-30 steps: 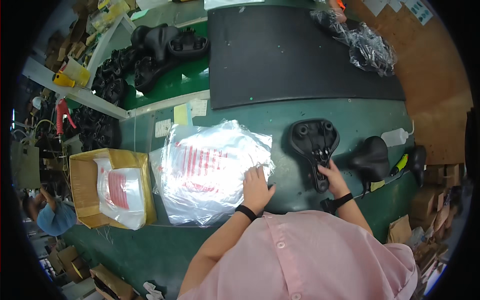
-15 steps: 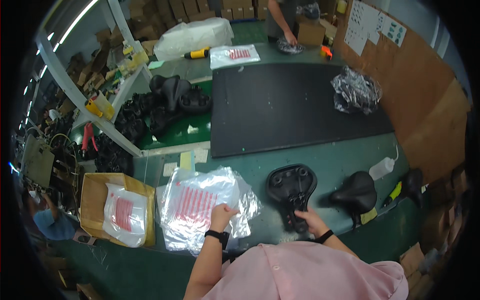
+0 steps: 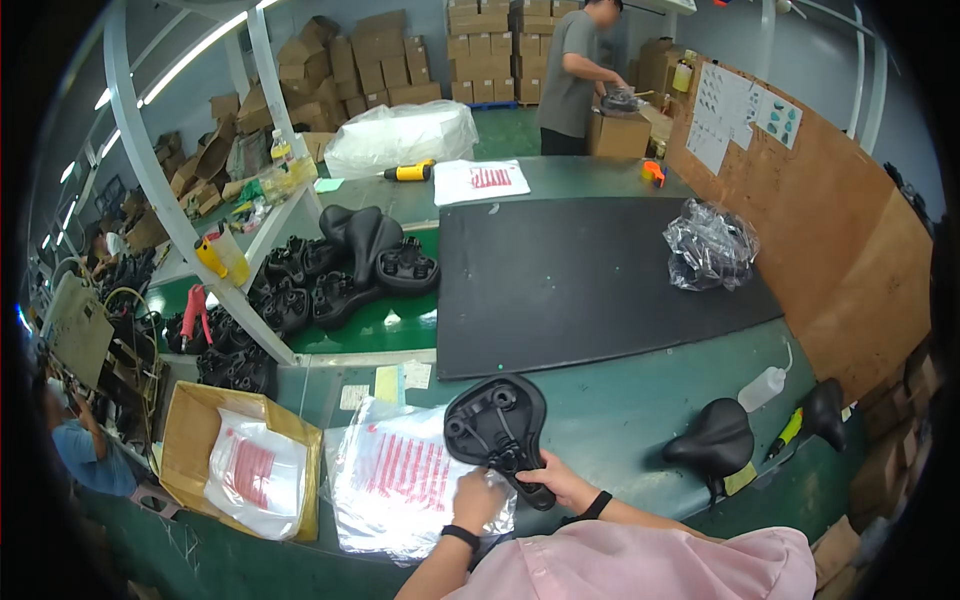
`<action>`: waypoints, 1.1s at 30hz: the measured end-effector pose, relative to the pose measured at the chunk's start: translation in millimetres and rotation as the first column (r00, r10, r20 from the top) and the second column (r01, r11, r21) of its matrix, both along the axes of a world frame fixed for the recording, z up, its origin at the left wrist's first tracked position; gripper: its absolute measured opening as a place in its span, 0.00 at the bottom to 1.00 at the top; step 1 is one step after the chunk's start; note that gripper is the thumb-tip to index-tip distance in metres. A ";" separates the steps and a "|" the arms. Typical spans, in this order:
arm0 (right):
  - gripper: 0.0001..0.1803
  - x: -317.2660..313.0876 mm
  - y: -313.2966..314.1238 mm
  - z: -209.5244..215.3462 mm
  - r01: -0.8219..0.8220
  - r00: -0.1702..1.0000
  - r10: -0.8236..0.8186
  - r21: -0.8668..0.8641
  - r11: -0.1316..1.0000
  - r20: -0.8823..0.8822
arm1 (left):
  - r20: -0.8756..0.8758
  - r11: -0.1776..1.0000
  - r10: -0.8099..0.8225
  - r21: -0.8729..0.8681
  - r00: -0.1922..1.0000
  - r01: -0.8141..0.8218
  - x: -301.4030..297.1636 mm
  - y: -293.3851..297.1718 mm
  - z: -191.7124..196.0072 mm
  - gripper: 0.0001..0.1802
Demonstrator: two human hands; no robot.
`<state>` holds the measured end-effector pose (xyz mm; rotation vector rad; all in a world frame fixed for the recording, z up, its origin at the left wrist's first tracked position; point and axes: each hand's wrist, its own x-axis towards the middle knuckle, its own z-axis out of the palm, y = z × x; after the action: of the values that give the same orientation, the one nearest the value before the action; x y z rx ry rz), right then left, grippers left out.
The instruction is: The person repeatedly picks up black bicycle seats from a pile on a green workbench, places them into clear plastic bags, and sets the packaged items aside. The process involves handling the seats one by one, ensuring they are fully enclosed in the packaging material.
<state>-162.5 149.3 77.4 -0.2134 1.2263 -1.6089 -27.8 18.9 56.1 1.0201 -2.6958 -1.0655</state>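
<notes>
A: What is changing on the counter?

B: The upturned black bicycle saddle is sliding over. A second ago it was lying on bare counter at about three o'clock of the stack of clear plastic bags; now its broad end is overlapping the stack's upper right corner. The view is also tilting up, so much more of the room is showing.

A: And what does that suggest?

B: I am reading it as the saddle being brought to the bags for wrapping, with a bag being readied.

A: How is the right hand sitting?

B: It is reaching forward from the six o'clock edge, its grip clenched around the saddle's narrow nose, holding the saddle underside-up, nose pointing toward five o'clock.

A: The left hand?

B: It is lying just at nine o'clock of the right one, fingers curled down onto the top bag's near edge. Whether it is actually pinching the film I cannot tell.

A: Anything smaller nearby?

B: A second black saddle is resting upright at three o'clock, well apart, and a white squeeze bottle is leaning just beyond it.
</notes>
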 end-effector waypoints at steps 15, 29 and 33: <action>0.16 -13.0 119.9 -68.6 0.350 0.905 -0.366 0.112 0.930 0.216 | 0.002 0.969 -0.055 -0.242 0.999 0.053 22.3 -42.2 -18.4 0.10; 0.15 -23.9 109.4 -62.1 0.269 0.946 -0.290 0.144 0.952 0.148 | -0.052 0.995 0.056 -0.080 0.997 -0.060 -12.6 -33.0 -47.4 0.10; 0.18 -25.4 114.0 -55.6 0.248 0.949 -0.265 0.119 0.962 0.169 | -0.147 0.894 0.255 0.411 0.956 -0.175 7.5 -48.4 -37.7 0.08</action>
<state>-187.9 263.3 21.8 0.1606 1.2216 -1.7433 -20.3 -29.5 18.4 1.1617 -2.1949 -1.6065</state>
